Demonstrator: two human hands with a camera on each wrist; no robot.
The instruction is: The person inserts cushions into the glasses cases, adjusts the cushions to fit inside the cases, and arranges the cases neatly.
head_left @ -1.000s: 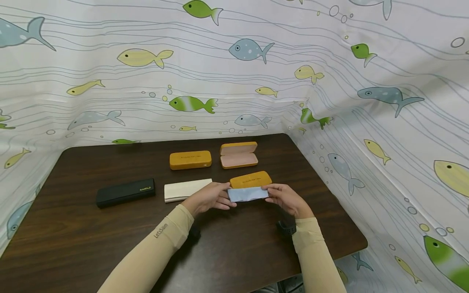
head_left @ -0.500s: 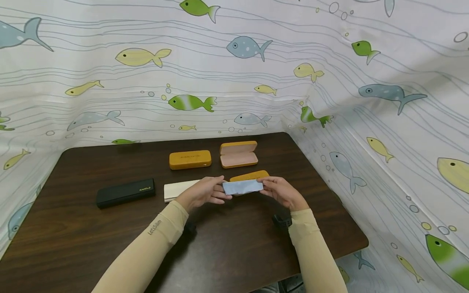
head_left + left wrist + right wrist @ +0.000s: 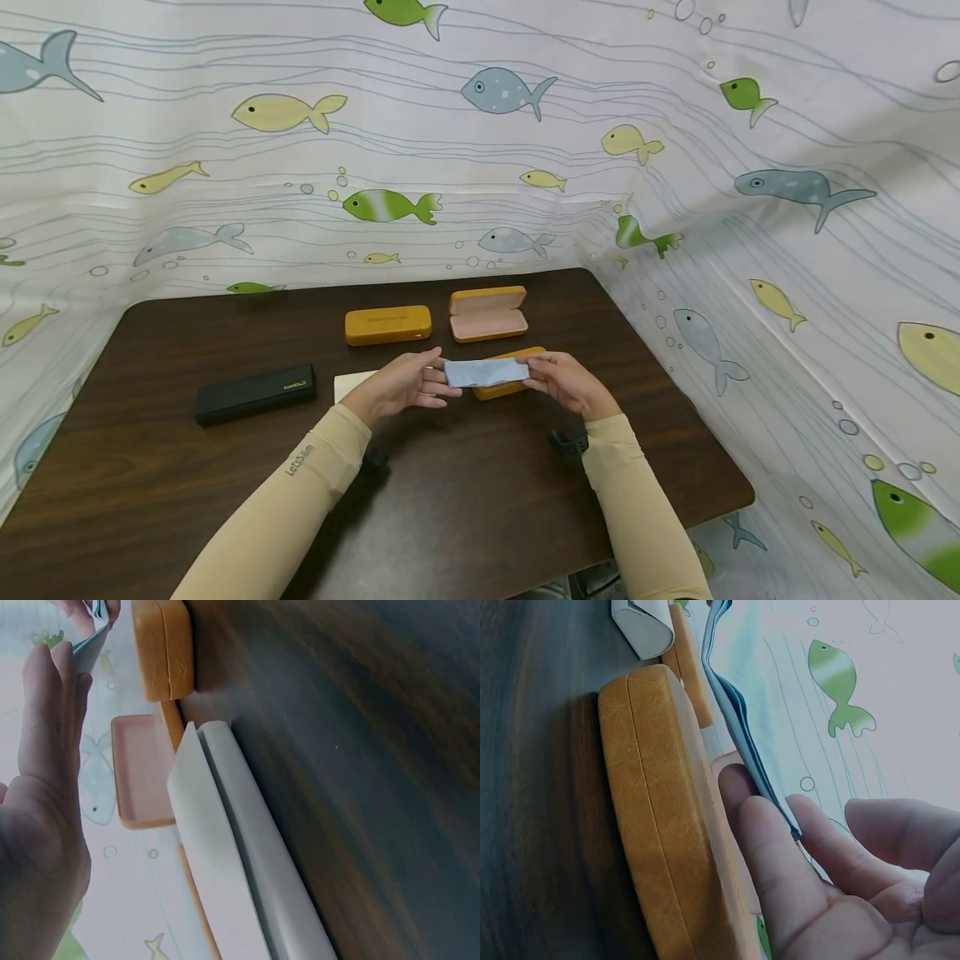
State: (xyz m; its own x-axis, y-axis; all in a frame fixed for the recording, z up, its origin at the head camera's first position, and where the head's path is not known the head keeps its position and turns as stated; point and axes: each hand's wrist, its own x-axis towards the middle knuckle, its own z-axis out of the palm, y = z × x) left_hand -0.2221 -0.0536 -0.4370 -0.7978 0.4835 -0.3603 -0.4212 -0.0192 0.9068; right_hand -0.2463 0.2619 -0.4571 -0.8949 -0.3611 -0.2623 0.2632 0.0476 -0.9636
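A folded light blue cloth is held level above the table, stretched between both hands. My left hand pinches its left end, and my right hand pinches the other end between thumb and fingers. In the right wrist view the folded layers of the cloth show edge-on. Below and behind it lies a closed orange glasses case, partly covered by the cloth in the head view. A cream flap case sits under the left wrist, largely hidden there; the left wrist view shows its flap slightly raised.
Farther back on the dark wooden table stand another closed orange case and an open orange case with pink lining. A long black case lies to the left. A fish-patterned curtain borders the table's back and right.
Both hands have carried the cloth a little left and away from me, up off the front of the closed orange case. The cases have stayed in place.
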